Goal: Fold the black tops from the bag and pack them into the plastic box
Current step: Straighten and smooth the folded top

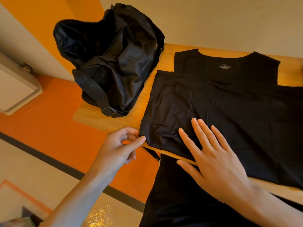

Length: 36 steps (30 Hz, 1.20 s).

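A black sleeveless top lies spread on the wooden table, neck opening toward the wall, its left side folded over the body. My left hand pinches the near left corner of the fabric at the table's front edge. My right hand lies flat with straight fingers on the lower part of the top. The black bag stands open and crumpled at the table's left end. The plastic box is not clearly in view.
The floor below is orange and beige with a dark stripe. A white cabinet stands at the far left. Crinkled clear plastic shows at the bottom edge. My dark clothing fills the lower middle.
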Motion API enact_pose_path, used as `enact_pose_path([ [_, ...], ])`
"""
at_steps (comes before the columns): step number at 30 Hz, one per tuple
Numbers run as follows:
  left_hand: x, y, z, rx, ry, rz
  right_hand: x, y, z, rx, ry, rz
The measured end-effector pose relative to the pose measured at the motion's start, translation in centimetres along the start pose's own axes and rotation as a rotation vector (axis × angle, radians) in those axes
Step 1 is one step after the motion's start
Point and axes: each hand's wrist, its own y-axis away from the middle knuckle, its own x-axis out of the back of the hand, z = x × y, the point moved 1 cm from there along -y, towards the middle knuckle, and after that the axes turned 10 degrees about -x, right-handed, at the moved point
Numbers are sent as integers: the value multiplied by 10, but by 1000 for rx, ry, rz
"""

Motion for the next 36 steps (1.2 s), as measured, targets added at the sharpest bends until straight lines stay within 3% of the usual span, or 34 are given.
enact_pose_path([
  [7,-6,-4,2,38,93,-116,1,-1,1,1,0,0],
  [12,-1,-7,-2,-87,172,62,1,0,1,8,0,-2],
  [18,3,-4,-14,-268,-34,213,0,0,2,9,3,-4],
  [24,24,0,-21,-175,-41,79,0,0,5,19,14,-16],
  [32,32,-6,-11,-151,-270,9,1,6,6,37,-11,-35],
  [34,27,-6,-5,-314,-448,154,6,9,6,40,-65,-17],
  [36,8,-9,15,-603,-672,234,18,7,12,3,-108,22],
])
